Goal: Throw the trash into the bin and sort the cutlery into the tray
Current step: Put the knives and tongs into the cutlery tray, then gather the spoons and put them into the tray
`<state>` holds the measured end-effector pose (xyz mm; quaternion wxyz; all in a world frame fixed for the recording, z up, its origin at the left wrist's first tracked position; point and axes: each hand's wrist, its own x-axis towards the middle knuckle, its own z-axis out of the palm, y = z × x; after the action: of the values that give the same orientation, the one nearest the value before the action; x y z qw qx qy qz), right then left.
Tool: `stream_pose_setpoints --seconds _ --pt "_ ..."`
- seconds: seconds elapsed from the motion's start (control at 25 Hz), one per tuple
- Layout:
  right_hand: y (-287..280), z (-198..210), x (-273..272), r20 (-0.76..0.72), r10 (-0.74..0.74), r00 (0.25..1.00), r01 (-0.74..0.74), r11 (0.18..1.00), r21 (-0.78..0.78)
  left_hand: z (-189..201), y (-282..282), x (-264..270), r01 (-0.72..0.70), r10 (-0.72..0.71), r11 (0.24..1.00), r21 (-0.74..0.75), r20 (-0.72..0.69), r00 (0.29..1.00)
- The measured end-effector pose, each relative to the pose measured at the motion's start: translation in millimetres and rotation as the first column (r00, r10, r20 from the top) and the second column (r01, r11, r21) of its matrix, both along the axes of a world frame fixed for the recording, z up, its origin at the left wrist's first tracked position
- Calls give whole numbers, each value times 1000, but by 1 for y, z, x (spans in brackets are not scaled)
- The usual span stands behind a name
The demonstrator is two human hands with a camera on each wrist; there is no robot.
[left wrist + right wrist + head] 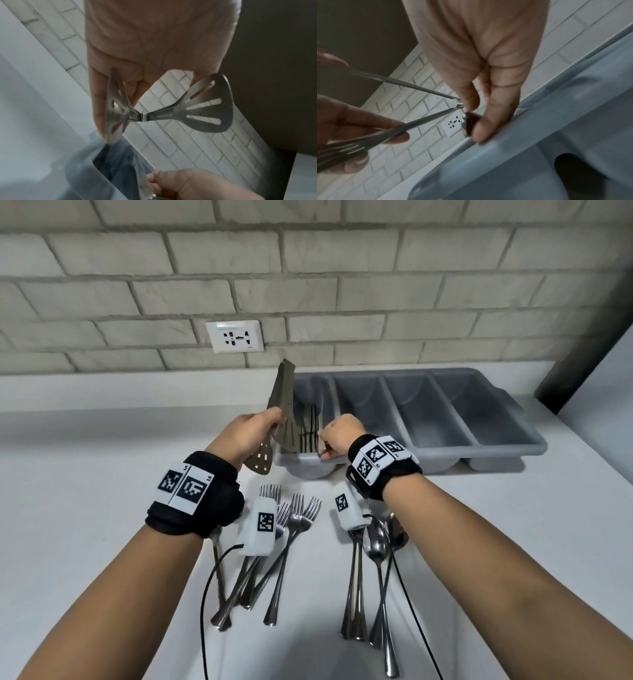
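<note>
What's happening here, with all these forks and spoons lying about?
A person is sorting cutlery into a grey tray on a white counter. Their left hand holds slotted metal tongs over the tray's leftmost compartment, which already holds some forks. Their right hand grips the tray's near rim. More forks and spoons lie unsorted on the counter in front.

Kitchen: white counter (85, 474), brick-tile wall (308, 268) w/ socket (235, 336), cutlery tray (513, 440).
</note>
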<state>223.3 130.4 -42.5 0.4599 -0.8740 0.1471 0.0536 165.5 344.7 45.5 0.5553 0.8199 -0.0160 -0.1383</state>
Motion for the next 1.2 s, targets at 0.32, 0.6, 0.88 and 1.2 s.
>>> stream_pose_setpoints --seconds 0.32,0.6,0.88,1.2 --pt "-62 6 -86 249 -83 965 89 996 -14 -7 -68 17 101 -103 994 -53 -31 994" --pt "-119 -65 -167 -209 2 978 -20 996 -82 -70 -193 86 258 -309 935 243 199 930" --pt "-107 -81 -177 -259 51 964 -58 998 -19 -127 -230 116 323 -569 537 779 53 820" --pt "-96 -62 -181 -257 92 962 -80 995 59 -100 -159 -9 64 -283 849 524 350 893"
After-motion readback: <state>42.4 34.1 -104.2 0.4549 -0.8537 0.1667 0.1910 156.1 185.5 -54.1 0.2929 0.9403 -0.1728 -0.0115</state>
